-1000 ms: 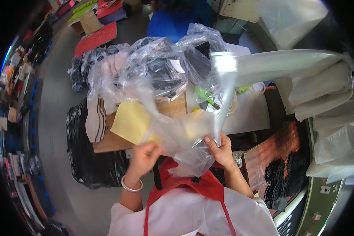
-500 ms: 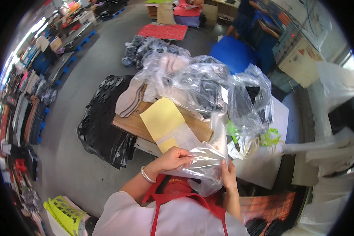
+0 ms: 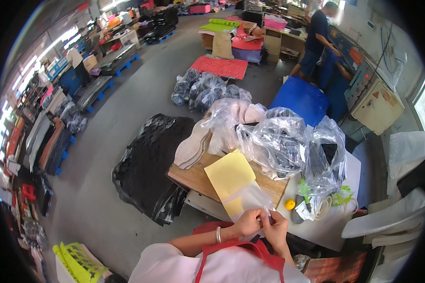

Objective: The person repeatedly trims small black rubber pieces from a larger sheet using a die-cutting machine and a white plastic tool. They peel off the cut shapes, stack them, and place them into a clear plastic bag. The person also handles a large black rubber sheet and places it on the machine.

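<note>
Cluttered workshop floor surrounds the wooden surface [image 3: 200, 181]. Both hands meet low over its near edge, fingertips bunched so what they pinch is partly hidden. The left hand [image 3: 249, 222] and right hand [image 3: 275, 231] each grip closed on a thin clear plastic bag [image 3: 250, 198]; a flat yellow sheet [image 3: 229, 177] lies just beyond the grip, crinkled bags [image 3: 278, 141] farther off.

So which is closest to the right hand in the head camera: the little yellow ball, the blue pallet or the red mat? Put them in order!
From the right hand:
1. Yellow ball, just beyond it on the table.
2. Blue pallet, on the floor past the bags.
3. Red mat, farther back, leftward.
</note>
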{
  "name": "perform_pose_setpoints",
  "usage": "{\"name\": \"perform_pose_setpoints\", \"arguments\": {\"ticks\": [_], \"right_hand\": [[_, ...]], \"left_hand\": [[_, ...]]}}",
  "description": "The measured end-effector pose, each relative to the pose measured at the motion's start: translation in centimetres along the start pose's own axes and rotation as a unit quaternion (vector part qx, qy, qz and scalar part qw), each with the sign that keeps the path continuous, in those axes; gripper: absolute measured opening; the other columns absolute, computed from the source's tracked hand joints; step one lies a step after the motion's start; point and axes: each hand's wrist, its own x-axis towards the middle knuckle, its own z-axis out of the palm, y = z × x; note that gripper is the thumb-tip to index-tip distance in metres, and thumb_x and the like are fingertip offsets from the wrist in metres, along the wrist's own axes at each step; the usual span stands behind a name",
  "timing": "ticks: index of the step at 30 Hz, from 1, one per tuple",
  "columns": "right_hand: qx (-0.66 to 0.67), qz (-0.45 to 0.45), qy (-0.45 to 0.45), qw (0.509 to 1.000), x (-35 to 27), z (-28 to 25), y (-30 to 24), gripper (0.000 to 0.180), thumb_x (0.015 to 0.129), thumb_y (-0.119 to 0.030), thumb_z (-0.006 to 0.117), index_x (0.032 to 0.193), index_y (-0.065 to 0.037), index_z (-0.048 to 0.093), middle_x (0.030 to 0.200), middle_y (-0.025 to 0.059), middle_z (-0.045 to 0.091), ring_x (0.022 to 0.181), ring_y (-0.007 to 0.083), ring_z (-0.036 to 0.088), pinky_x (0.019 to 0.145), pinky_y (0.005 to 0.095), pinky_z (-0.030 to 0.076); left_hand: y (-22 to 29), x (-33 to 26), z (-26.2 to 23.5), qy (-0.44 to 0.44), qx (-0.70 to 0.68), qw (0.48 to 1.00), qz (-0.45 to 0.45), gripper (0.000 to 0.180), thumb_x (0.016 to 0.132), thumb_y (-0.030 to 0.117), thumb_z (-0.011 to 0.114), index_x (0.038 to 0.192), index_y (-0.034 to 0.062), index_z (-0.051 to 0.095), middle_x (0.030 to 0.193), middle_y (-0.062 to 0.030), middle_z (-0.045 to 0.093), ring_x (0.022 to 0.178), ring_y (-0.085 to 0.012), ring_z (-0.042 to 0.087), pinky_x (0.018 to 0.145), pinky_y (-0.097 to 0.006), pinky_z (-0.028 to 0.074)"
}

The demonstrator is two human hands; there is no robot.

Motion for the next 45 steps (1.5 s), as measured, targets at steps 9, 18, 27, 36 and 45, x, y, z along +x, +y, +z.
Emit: {"name": "perform_pose_setpoints", "arguments": {"ticks": [9, 18, 27, 36, 45], "right_hand": [[0.687, 0.286, 0.142, 0.653, -0.2, -5.9, -0.2, 0.020, 0.088, -0.019, 0.056, 0.071, -0.013, 0.049, 0.061, 0.0007, 0.051, 0.045, 0.0132, 0.049, 0.043, 0.0259, 0.044], [-0.337, 0.060, 0.165, 0.925, -4.8, -9.3, 4.2, 0.045, 0.068, -0.011, 0.078, 0.108, 0.001, 0.061, 0.109, 0.0231, 0.060, 0.099, 0.0372, 0.057, 0.088, 0.0440, 0.048], [-0.199, -0.284, 0.017, 0.938, 5.0, -2.6, 0.9, 0.056, 0.060, -0.004, 0.075, 0.115, -0.006, 0.064, 0.134, 0.0226, 0.048, 0.134, 0.0500, 0.029, 0.110, 0.0525, 0.030], [-0.121, -0.073, -0.158, 0.977, -2.6, -3.6, 2.4, 0.028, 0.073, -0.003, 0.069, 0.100, -0.001, 0.062, 0.074, 0.0169, 0.064, 0.070, 0.0290, 0.067, 0.063, 0.0350, 0.052], [-0.099, -0.217, 0.357, 0.903, 0.1, -9.7, 4.4, 0.037, 0.069, -0.001, 0.059, 0.107, -0.003, 0.058, 0.085, 0.0125, 0.057, 0.080, 0.0262, 0.058, 0.076, 0.0353, 0.050]], "left_hand": [[-3.8, -0.1, -13.6, 0.163, -0.330, 0.918, -0.149, 0.012, 0.082, 0.000, 0.068, 0.085, 0.0081, 0.059, 0.079, -0.0024, 0.061, 0.069, -0.0091, 0.059, 0.065, -0.025, 0.050], [-2.3, 3.0, -14.7, 0.205, -0.440, 0.870, -0.085, 0.027, 0.097, 0.039, 0.054, 0.084, 0.0152, 0.052, 0.062, 0.0046, 0.048, 0.042, -0.0028, 0.037, 0.037, -0.017, 0.030], [7.7, -1.9, -4.9, -0.194, 0.302, 0.926, 0.120, 0.032, 0.080, 0.026, 0.072, 0.102, 0.0059, 0.061, 0.097, -0.0158, 0.065, 0.085, -0.0334, 0.065, 0.074, -0.037, 0.051], [1.0, -1.2, -12.7, 0.208, 0.469, 0.841, 0.170, 0.021, 0.075, 0.007, 0.068, 0.089, 0.0067, 0.053, 0.082, -0.0112, 0.063, 0.073, -0.0330, 0.065, 0.061, -0.040, 0.051], [10.9, -7.3, -9.5, 0.217, 0.483, 0.691, 0.492, 0.027, 0.075, 0.020, 0.076, 0.097, 0.0102, 0.063, 0.073, -0.0011, 0.057, 0.068, -0.0203, 0.058, 0.059, -0.037, 0.046]]}}
